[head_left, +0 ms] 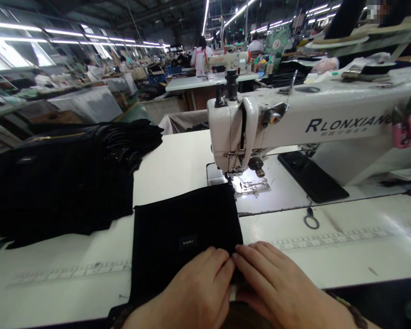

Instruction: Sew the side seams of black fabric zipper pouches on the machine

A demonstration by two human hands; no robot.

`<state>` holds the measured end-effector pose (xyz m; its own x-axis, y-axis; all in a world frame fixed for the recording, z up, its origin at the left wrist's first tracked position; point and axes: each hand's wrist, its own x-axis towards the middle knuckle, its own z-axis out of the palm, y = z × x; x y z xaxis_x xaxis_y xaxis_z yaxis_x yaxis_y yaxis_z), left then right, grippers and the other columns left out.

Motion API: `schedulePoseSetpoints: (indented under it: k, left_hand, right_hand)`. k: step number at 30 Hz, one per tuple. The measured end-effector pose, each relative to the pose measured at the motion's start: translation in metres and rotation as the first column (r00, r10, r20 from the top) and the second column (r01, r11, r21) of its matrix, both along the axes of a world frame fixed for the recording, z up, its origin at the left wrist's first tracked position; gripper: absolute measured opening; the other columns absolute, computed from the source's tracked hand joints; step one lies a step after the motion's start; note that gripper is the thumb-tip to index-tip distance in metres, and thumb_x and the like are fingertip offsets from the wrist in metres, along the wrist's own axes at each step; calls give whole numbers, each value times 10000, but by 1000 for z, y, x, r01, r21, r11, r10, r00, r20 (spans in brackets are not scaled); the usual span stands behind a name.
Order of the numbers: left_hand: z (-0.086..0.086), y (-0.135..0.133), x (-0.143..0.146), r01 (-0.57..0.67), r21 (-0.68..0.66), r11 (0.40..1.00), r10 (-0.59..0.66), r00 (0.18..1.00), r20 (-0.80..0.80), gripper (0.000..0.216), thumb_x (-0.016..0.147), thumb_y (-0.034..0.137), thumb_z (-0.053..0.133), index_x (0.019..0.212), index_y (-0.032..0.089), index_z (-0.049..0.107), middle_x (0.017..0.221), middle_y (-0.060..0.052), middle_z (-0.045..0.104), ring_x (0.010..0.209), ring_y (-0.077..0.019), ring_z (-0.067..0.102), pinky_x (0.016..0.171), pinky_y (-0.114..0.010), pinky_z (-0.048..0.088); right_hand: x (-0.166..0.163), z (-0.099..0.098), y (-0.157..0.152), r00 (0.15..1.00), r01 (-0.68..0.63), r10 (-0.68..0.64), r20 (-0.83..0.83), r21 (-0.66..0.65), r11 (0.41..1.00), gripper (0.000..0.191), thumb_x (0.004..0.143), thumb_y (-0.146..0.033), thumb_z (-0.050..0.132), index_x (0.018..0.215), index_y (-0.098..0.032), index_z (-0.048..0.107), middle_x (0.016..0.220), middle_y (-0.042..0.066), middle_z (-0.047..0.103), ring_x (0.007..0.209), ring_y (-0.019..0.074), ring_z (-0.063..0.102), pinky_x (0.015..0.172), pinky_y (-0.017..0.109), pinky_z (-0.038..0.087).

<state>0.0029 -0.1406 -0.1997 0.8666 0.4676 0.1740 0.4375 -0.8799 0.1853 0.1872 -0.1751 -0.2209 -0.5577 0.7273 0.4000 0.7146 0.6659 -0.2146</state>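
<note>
A black fabric panel (164,224) with a small dark label lies on the white sewing table. Its far right corner is beneath the needle area of the sewing machine (233,123). My left hand (202,278) is closed on the panel's near right part, with curled fingers. Beside it, my right hand (270,274) pinches the panel's right edge, and the fingertips of both hands nearly meet. The thumbs and the fabric under the hands are mostly hidden.
A thick stack of black fabric pieces (61,183) stands at left. A black phone (311,176) lies under the machine arm, with a ring-shaped metal piece (311,220) nearer me. Pink-handled snippers (403,130) hang on the machine. A printed ruler (329,238) runs along the table; people work behind.
</note>
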Motion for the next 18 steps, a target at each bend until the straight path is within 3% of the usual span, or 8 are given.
schedulePoseSetpoints:
  k: [4,7,10,13,18]
  left_hand:
    - [9,3,-3,-54,-10,999,54,996,74,243,858,122,326,941,128,554,888,-67,613,794,-160,570,734,-273,511]
    - [8,-1,-1,-152,192,970,138,987,85,294,878,197,307,996,77,549,957,-115,615,846,-220,576,718,-348,517]
    - [4,-7,1,-99,366,925,58,991,122,333,870,90,248,977,42,560,968,-124,627,847,-216,579,720,-325,506]
    - [-1,-10,6,-41,382,923,-26,985,169,366,858,37,229,905,56,591,899,-104,648,760,-181,585,673,-271,499]
    - [-9,-7,18,-58,369,928,-10,984,179,429,858,44,182,842,84,609,840,-97,654,656,-176,573,536,-266,477]
  right_hand:
    - [-2,2,6,1000,14,-11,-25,118,993,375,881,-78,228,1075,-66,549,1015,135,611,882,216,555,749,360,471]
    - [-5,10,10,998,19,-6,-70,190,982,359,884,-82,243,948,-63,595,862,128,642,745,201,568,653,350,468]
    - [-4,20,7,998,4,15,-62,293,956,360,864,-40,255,873,-57,615,790,122,655,663,179,569,586,315,456]
    - [0,26,-1,999,-29,20,30,343,939,405,852,4,231,837,-75,627,764,103,668,656,166,585,603,293,458]
    - [11,21,-7,991,-16,-31,129,349,937,449,849,29,200,829,-110,626,815,76,680,685,166,606,626,295,455]
